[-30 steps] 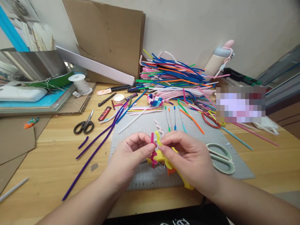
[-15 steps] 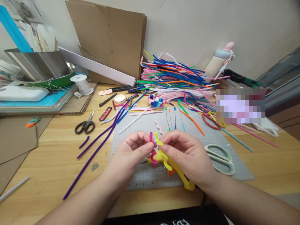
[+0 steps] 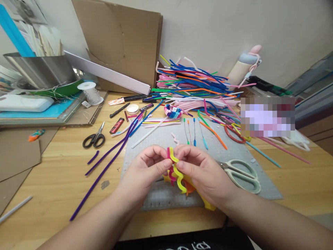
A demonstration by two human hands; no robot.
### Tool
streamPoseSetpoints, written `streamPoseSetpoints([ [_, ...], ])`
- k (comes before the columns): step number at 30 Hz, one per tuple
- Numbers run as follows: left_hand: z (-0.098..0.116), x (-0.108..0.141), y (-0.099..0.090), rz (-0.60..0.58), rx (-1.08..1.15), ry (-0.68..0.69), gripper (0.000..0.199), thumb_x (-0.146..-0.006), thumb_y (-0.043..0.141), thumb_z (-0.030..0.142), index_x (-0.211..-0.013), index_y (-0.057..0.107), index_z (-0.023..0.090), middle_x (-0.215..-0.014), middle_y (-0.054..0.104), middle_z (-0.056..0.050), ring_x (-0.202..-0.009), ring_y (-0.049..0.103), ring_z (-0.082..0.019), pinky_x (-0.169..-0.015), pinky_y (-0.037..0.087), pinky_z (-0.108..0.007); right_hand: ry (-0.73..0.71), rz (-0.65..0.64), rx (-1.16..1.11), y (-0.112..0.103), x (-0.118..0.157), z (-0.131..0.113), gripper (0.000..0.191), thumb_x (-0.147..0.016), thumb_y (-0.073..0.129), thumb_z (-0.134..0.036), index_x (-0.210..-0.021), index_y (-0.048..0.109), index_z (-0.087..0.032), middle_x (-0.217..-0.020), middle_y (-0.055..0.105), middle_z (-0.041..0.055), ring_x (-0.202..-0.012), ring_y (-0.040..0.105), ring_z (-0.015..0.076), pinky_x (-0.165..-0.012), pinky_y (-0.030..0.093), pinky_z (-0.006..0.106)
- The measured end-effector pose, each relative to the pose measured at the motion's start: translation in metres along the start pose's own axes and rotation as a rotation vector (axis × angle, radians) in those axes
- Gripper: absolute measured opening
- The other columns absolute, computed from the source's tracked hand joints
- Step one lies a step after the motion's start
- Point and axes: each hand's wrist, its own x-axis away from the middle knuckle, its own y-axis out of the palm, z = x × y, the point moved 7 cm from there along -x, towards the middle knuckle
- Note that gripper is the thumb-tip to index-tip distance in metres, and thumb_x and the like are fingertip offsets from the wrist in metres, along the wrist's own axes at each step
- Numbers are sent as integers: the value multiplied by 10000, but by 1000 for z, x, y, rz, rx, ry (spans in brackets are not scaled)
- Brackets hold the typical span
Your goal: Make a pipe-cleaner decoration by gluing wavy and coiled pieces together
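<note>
Between thumb and fingers, my left hand (image 3: 153, 165) pinches a wavy magenta pipe cleaner (image 3: 171, 175). My right hand (image 3: 197, 170) pinches a wavy yellow pipe cleaner (image 3: 180, 178) in the same way. The two pieces stand upright side by side, their top ends touching. Below them on the grey cutting mat (image 3: 156, 201) lies a yellow glue gun (image 3: 208, 204) with an orange trigger, partly hidden by my hands. A small pale pink wavy pipe cleaner (image 3: 175, 139) rests on the mat just beyond my fingers.
Pale green scissors (image 3: 243, 175) lie right of my hands. Black scissors (image 3: 95, 139) and long purple pipe cleaners (image 3: 104, 177) are on the left. At the back sits a heap of coloured pipe cleaners (image 3: 195, 83), with cardboard (image 3: 122, 45) against the wall and a bottle (image 3: 243, 69).
My right hand has moved slightly left, bringing the yellow pipe cleaner against the magenta one. Before, a gap showed between their top ends. More of the pale green scissors now shows.
</note>
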Motion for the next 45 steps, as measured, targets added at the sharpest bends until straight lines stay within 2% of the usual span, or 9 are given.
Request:
streamPoseSetpoints([
  [10,-1,0,2,-27,1,-22,167,-691,767,243,-719,630,153,-671,608,4,-616,527,-94,-608,420,-201,9,-82,-37,6,-1,0,86,-780,693,-233,-780,607,-225,-748,589,-22,-697,606,121,-659,505,267],
  [23,-2,-1,1,-32,-21,-36,149,-690,767,240,-720,648,156,-674,620,5,-619,536,-97,-625,423,-211,32,-86,-18,5,-2,1,88,-779,694,-241,-780,608,-221,-763,600,-22,-705,584,110,-672,493,249],
  [27,-4,-2,0,-27,-17,-46,149,-686,771,239,-726,654,156,-691,631,0,-645,551,-103,-652,434,-220,-53,-97,58,7,-1,-6,70,-799,668,-229,-786,599,-225,-779,573,-18,-706,582,115,-657,497,260],
  [34,4,-1,1,-18,-23,9,162,-693,749,266,-797,673,170,-711,615,-1,-657,537,-114,-645,422,-228,-245,8,397,0,6,-22,44,-843,602,-228,-807,576,-222,-799,561,7,-716,562,137,-645,485,294],
  [38,6,-1,-2,24,-58,57,163,-696,747,267,-802,676,166,-725,613,-3,-654,523,-110,-653,427,-227,-379,63,644,1,10,-30,56,-836,593,-176,-807,581,-222,-777,583,6,-759,555,152,-704,456,317],
  [45,6,-3,-3,53,-84,98,163,-676,775,253,-768,674,163,-706,630,5,-647,547,-98,-654,457,-214,-417,63,672,4,11,-28,71,-839,586,-156,-813,573,-220,-769,586,-13,-728,567,129,-681,462,285],
])
